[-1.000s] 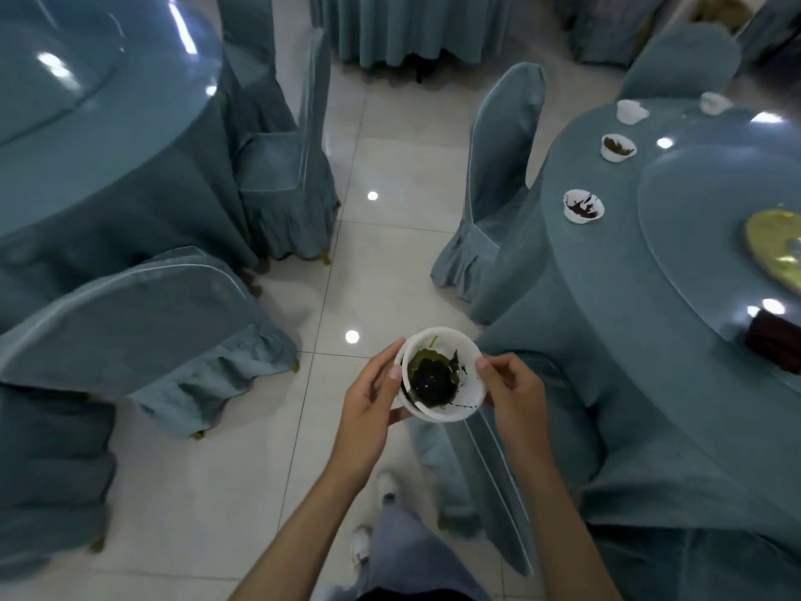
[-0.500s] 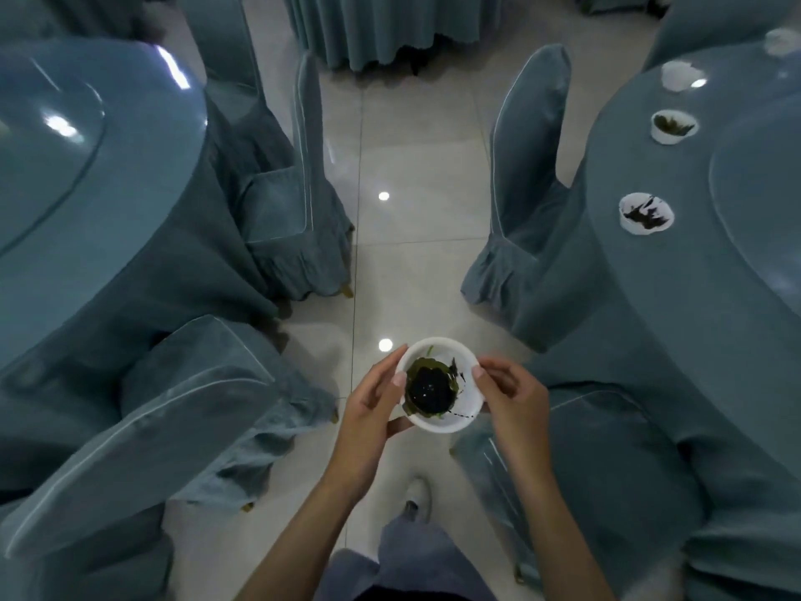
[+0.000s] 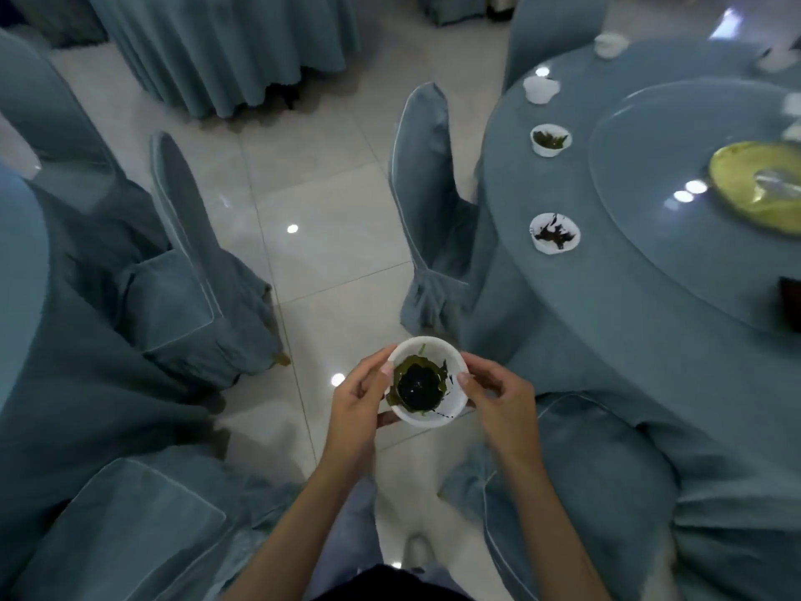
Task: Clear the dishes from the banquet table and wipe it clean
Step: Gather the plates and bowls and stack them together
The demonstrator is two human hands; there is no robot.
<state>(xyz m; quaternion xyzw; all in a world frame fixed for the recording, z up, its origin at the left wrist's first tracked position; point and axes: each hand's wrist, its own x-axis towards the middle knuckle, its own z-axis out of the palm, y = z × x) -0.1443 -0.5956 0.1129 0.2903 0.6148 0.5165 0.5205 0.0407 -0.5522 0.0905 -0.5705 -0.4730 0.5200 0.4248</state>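
Observation:
I hold a white bowl [image 3: 450, 366] with dark and green leftovers over the tiled floor, between the chairs. My left hand [image 3: 359, 396] grips its left side with the thumb on the rim, and my right hand [image 3: 494, 392] pinches its right rim. On the banquet table [image 3: 607, 297] at the right stand a dirty white dish [image 3: 555, 232], a small bowl with green scraps [image 3: 550, 140], two white cups [image 3: 539, 88] [image 3: 610, 44] and a yellow-green plate [image 3: 758, 184] on the glass turntable [image 3: 641, 175].
Covered chairs stand around me: one [image 3: 429, 201] tucked at the banquet table, one [image 3: 199, 271] at the left table [image 3: 17, 253], two near my legs [image 3: 143, 522] [image 3: 576, 505]. A tiled aisle [image 3: 329, 201] runs ahead toward another draped table [image 3: 225, 45].
The view has shifted, so the banquet table's turntable and yellow-green plate show again at the right. Both hands keep holding the bowl the same way, in front of me.

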